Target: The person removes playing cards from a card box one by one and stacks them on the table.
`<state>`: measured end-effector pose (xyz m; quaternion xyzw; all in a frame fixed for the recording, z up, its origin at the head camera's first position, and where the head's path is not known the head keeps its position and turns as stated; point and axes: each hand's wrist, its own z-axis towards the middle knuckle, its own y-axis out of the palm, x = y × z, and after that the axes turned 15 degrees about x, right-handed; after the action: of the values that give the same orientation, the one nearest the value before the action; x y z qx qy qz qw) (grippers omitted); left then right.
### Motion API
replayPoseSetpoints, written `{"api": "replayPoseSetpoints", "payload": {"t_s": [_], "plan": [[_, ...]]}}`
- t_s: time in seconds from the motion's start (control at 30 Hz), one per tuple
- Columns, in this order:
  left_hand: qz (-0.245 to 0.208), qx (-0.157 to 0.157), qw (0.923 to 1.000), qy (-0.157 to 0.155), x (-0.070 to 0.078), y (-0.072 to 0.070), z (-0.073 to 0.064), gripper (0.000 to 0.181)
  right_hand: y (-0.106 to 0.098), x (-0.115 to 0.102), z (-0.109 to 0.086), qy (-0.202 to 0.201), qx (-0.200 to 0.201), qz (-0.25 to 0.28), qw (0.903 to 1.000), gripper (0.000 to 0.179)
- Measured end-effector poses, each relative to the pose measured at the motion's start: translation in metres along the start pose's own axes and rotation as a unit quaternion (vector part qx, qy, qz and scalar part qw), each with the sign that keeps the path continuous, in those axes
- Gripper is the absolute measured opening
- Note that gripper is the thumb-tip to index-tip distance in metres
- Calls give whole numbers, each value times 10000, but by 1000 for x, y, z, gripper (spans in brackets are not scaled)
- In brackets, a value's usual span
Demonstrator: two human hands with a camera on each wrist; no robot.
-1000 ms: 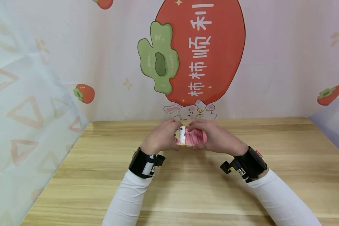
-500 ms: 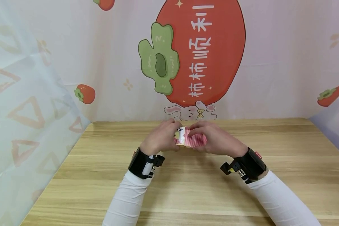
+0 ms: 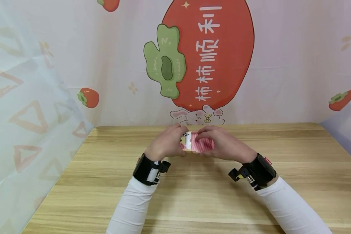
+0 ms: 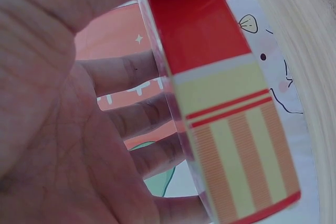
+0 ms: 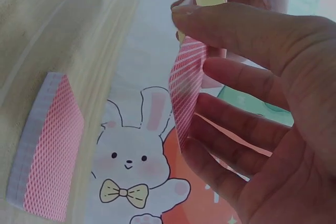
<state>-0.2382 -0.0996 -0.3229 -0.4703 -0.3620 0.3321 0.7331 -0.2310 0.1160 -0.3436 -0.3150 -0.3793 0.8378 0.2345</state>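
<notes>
Fingers of the right hand (image 3: 230, 144) have bent lower onto the face of the pink-patterned cards (image 3: 205, 145) than they were 1 second ago; otherwise the 2 hands and what they hold have barely shifted, apart from a slight drift of the whole head view.

Between the hands, close to the far edge of the table (image 3: 193, 201), the card box (image 4: 226, 87) lies on its side. As far as the wrist views let me judge, its long axis runs left to right, from one palm toward the other. The left hand (image 3: 166, 143) grips it from the left, thumb along the near side and the other fingers reaching to the far side, spread only as wide as the box.

From the right, the right hand pinches the pink-patterned cards between thumb and fingers, close to closed; in its wrist view they look bowed and twisted rather than flat. How many there are I cannot tell.

What matters most is where these 2 meet: the pink-patterned cards lie just left of the right palm and directly right of the box, roughly in line with it. Their left edge meets or overlaps the box's right end; whether any part sits inside is hidden by the right thumb. Each hand is nearest to its own piece.

Below them, a separate pink-and-white stack (image 5: 50, 150) appears to rest on the table, touched by neither hand.
</notes>
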Motion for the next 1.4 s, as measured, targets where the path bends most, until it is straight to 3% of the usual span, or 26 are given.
{"api": "replayPoseSetpoints", "payload": {"t_s": [0.63,0.93,1.4], "plan": [[-229,113,9994,-249,-12,-1,-1,67,-20,13,-2,212,-419,-136,9988,43],[-382,178,9984,-376,-23,-4,-2,66,-29,24,-3,266,-222,-60,9994,40],[-378,309,9972,-561,-33,-15,-5,66,-17,42,-7,584,-490,-235,9968,36]]}}
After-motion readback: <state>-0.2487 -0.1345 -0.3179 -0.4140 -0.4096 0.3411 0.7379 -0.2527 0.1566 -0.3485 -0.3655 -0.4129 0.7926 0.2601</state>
